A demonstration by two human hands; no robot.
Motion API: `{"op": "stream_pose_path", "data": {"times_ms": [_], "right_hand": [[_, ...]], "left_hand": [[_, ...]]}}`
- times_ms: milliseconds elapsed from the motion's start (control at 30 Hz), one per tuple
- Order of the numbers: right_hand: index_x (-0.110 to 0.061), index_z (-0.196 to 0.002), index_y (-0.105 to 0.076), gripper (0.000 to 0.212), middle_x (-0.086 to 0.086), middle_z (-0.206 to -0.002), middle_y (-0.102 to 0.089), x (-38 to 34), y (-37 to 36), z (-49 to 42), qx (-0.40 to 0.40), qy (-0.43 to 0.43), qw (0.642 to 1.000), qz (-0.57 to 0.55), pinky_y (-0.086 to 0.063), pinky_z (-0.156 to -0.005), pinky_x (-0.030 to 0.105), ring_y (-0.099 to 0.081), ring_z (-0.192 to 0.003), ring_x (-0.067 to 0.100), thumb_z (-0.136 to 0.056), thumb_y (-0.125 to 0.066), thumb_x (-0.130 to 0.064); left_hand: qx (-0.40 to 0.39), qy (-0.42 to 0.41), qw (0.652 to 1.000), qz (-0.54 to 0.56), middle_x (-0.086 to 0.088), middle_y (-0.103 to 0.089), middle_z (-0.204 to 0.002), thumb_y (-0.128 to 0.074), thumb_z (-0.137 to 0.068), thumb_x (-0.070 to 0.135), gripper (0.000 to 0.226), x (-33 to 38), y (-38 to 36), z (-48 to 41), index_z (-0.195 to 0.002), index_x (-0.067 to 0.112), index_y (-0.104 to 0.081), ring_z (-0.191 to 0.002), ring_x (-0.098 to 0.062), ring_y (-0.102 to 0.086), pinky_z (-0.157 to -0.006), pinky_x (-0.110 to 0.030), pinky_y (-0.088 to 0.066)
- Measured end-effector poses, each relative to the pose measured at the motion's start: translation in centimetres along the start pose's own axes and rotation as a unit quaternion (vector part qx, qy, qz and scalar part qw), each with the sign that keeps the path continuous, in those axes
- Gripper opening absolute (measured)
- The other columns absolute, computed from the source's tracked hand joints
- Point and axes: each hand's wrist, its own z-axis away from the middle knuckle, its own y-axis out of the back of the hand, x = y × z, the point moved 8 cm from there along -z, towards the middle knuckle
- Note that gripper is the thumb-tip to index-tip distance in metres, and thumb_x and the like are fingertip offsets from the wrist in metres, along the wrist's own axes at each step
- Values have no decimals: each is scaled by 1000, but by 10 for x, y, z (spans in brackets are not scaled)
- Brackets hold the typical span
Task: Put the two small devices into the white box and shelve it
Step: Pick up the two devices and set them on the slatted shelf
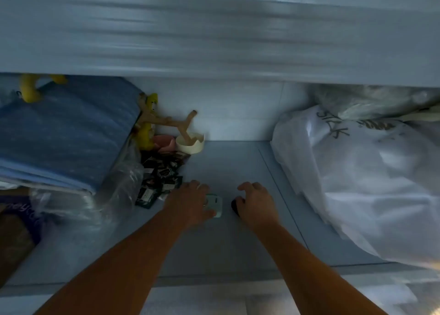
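Both my arms reach into a grey shelf (226, 243). My left hand (190, 201) lies over a small pale green-white device (215, 205) on the shelf floor, thumb along its near edge and fingers over its left side. My right hand (256, 204) covers a small black device (235, 206), of which only the left end shows. Whether either device is lifted off the shelf I cannot tell. No white box is in view.
At left, a folded blue blanket (69, 129) in clear plastic wrap, with dark small packets (159, 179) beside it. Behind them stand a cream cup with a wooden branch (189, 143) and yellow toys (148, 122). A large white bag (371, 184) fills the right side. An upper shelf board (214, 36) overhangs.
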Motion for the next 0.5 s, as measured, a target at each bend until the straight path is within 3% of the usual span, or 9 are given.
{"op": "stream_pose_path", "data": {"times_ms": [333,500], "right_hand": [[-22,-135,-58,41,7,-130,-58,7,-15,1,-11,3,1000,11,-45,-99,38,-54,-120,28,-95,-57,-31],[-23,-138,-54,42,7,-133,-56,12,-18,0,-15,1,1000,8,-44,-101,39,-52,-124,27,-96,-57,-32]], "left_hand": [[-33,-37,999,24,-1,-33,-160,-60,-87,63,78,-3,-22,-6,-152,27,-38,-144,-25,-34,-109,-43,-41],[-32,-42,998,30,-2,-47,-145,-61,-92,51,65,3,-29,-5,-147,23,-42,-130,-25,-43,-97,-44,-48]]}}
